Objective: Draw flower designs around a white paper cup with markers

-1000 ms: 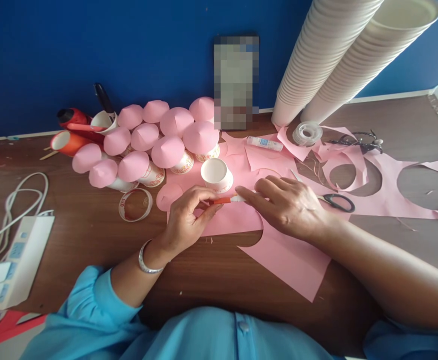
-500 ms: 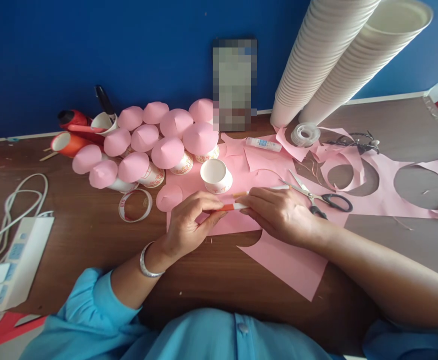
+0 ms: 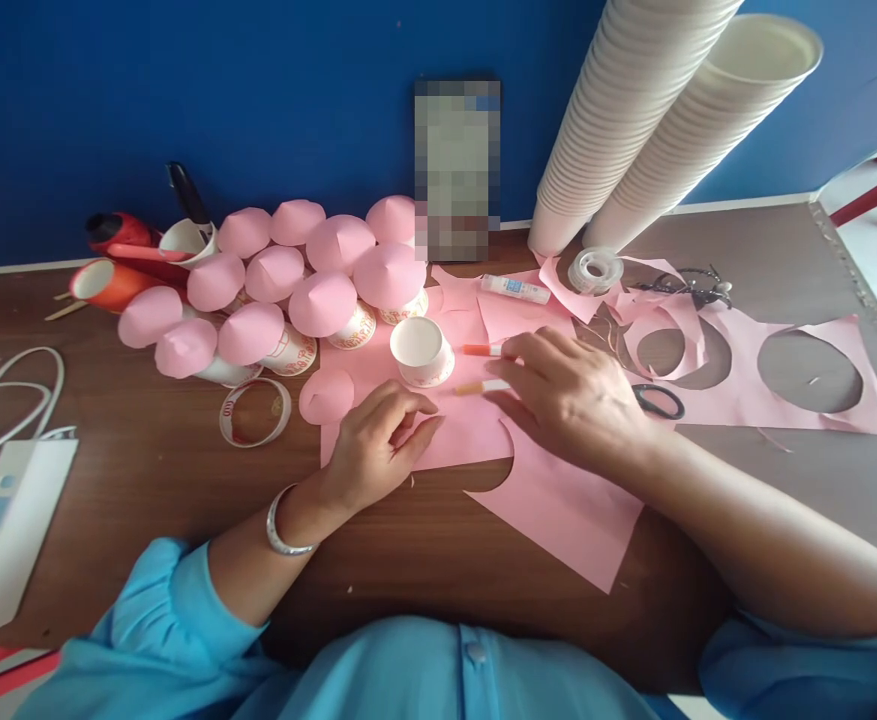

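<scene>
My right hand (image 3: 569, 395) is over the pink paper, with two thin markers at its fingertips. The orange-tipped marker (image 3: 483, 387) runs in between thumb and forefinger. A red-tipped marker (image 3: 481, 350) lies beyond it, its rear end hidden under the fingers. My left hand (image 3: 382, 440) holds nothing; its thumb and forefinger are apart and curved, left of the markers. A white paper cup (image 3: 421, 352) with a printed side stands just beyond both hands. By the left hand is a pink paper cone (image 3: 327, 396). Pink paper (image 3: 558, 505) lies beneath the right hand.
Several cups with pink cone tops (image 3: 323, 304) stand at the back left, near a cup ring (image 3: 255, 412). Scissors (image 3: 659, 401), a glue stick (image 3: 514, 289) and a tape roll (image 3: 595, 270) lie right. Tall cup stacks (image 3: 633, 130) lean behind; a power strip (image 3: 25, 530) is left.
My left hand has let go of the red-tipped marker, which is now farther from me, beyond the orange-tipped one. My right hand has moved slightly away from the left. The view has shifted slightly.
</scene>
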The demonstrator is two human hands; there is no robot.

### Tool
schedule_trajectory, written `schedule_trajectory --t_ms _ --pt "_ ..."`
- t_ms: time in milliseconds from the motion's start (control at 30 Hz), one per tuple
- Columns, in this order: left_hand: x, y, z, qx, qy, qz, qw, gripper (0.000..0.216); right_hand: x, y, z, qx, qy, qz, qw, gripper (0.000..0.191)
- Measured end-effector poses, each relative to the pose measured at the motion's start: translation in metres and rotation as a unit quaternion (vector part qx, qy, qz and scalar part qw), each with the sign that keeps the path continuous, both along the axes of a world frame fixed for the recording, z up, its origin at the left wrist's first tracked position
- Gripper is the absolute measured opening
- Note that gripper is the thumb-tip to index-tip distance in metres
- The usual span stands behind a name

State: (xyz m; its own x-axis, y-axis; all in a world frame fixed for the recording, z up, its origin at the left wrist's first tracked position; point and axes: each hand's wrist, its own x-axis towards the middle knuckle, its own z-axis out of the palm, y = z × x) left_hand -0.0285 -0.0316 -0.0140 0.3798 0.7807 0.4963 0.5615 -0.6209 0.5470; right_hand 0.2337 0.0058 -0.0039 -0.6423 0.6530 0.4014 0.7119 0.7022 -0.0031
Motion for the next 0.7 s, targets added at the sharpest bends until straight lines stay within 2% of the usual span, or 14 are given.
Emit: schedule_trajectory --t_ms 67,167,267,400,500,700 --pt "0.001 -0.001 -0.002 0.006 0.022 -0.001 1.000 0.017 -0.003 -0.007 0.005 0.009 -0.072 0.004 0.997 0.018" --pt "0.002 -0.002 -0.006 0.013 0.069 -0.004 0.997 0.025 -0.006 -0.011 0.006 0.029 -0.107 0.027 0.993 0.028" --pt "0.003 -0.003 -0.008 0.025 0.121 -0.010 0.992 0.028 -0.010 -0.012 0.006 0.040 -0.076 0.090 0.992 0.030" --pt "0.006 -0.005 -0.010 0.061 0.198 -0.042 0.977 0.018 -0.012 -0.012 0.005 0.063 -0.031 0.170 0.983 0.029" --pt "0.007 -0.005 -0.010 0.079 0.225 -0.048 0.970 0.026 -0.010 -0.010 0.002 0.061 -0.017 0.179 0.982 0.031" --pt "0.005 -0.003 -0.013 0.100 0.241 -0.029 0.965 0.027 0.006 0.006 0.000 0.059 -0.016 0.192 0.980 0.025"
